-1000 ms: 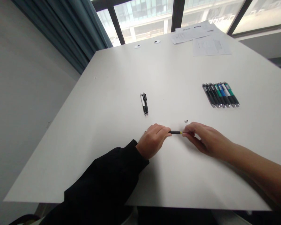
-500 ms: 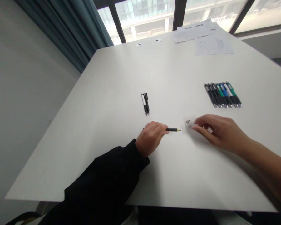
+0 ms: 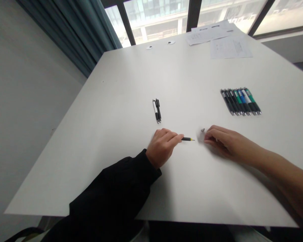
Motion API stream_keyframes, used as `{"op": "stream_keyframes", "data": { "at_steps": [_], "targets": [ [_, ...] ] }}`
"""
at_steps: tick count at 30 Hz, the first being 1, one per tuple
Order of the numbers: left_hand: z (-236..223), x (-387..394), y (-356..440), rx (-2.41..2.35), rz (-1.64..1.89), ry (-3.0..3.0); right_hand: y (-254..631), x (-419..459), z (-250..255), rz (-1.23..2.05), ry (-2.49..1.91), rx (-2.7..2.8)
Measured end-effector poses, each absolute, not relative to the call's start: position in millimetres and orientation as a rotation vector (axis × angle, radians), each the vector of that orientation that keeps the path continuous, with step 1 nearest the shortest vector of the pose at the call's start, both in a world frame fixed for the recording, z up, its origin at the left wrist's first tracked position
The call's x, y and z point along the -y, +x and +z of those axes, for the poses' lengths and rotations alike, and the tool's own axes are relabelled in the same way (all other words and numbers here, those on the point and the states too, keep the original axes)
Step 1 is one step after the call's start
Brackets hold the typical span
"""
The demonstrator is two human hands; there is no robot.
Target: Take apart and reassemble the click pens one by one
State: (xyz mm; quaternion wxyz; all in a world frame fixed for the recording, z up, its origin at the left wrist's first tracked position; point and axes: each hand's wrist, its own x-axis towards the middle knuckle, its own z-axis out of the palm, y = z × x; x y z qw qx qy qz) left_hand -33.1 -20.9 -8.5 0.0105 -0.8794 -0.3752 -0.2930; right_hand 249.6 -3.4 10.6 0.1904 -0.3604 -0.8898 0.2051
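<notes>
My left hand [image 3: 164,146], in a black sleeve, is closed around a slim pen [image 3: 187,138]. Its dark front part, a yellow band and a thin bare tip stick out to the right past the fingers. To the right of that tip, my right hand [image 3: 223,141] is low over the table with thumb and fingertips pinched together. Whatever they pinch is blurred and mostly hidden. A small dark piece [image 3: 202,130] shows just beyond the right fingertips; I cannot tell if it is held. Two pens [image 3: 157,111], one partly white and one black, lie side by side beyond my left hand.
A row of several pens [image 3: 240,102] in black, green, blue and white lies at the right. Paper sheets [image 3: 231,47] rest at the far right of the white table [image 3: 121,90]. Two small white discs [image 3: 171,42] sit near the window edge. A curtain [image 3: 73,30] hangs at left.
My right fingers have curled and lowered slightly toward the near side, and the whitish piece between them is now mostly hidden. My left fingers have slid a little forward along the pen.
</notes>
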Motion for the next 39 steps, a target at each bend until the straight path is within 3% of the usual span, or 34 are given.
{"op": "stream_keyframes", "data": {
  "at_steps": [39],
  "targets": [
    [-11,25,-25,0.98,-0.886,-2.813,226,18,11,0.577,-0.976,2.348]
  ]
}}
